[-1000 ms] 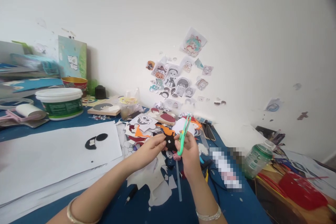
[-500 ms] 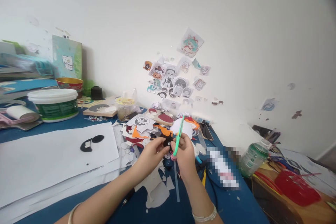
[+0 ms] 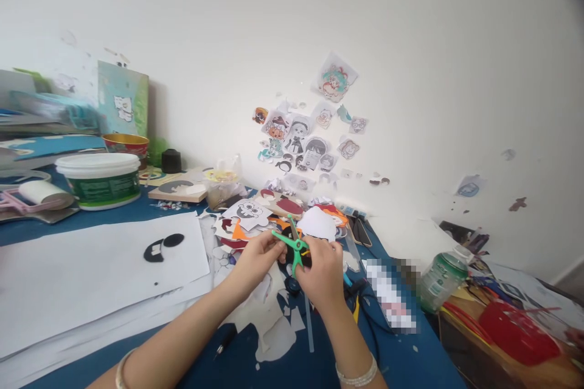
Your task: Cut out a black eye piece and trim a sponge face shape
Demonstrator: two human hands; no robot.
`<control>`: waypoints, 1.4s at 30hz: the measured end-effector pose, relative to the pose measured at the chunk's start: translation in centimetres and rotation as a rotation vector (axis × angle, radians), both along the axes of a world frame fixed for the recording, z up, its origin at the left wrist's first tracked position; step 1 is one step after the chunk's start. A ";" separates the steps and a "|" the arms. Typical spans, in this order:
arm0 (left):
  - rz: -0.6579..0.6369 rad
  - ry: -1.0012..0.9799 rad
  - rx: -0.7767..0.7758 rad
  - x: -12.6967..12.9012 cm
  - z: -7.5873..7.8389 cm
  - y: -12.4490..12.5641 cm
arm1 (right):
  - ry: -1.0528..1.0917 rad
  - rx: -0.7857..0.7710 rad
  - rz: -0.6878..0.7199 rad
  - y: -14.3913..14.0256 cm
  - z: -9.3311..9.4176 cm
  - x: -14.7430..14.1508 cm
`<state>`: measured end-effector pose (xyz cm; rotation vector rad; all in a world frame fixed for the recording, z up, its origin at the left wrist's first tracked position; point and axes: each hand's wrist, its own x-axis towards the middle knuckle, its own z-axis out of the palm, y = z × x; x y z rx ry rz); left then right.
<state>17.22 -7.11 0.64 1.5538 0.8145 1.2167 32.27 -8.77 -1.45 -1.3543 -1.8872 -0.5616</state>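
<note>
My right hand is closed around the handles of green scissors, whose blades stand apart and point up and to the left. Pinched in the fingers of my left hand is a small black paper piece, partly hidden behind the scissors. One blade passes in front of this piece, near my left fingertips; whether it touches cannot be made out. Below and behind both hands lie paper scraps and a heap of cut-outs, among them a white drawing of a grinning face.
White sheets with black shapes cover the left of the blue table. A white-lidded tub stands behind them. To the right are cables, a phone, a green bottle and a red container. Paper pictures hang on the wall.
The scissors have swung from upright and nearly closed to tilted left with blades apart. My right hand has turned with them. My left hand still pinches the black piece.
</note>
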 end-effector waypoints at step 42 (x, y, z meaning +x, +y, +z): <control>-0.011 -0.122 -0.076 0.0 -0.4 0.5 | 0.034 0.140 0.013 0.1 -0.5 -0.8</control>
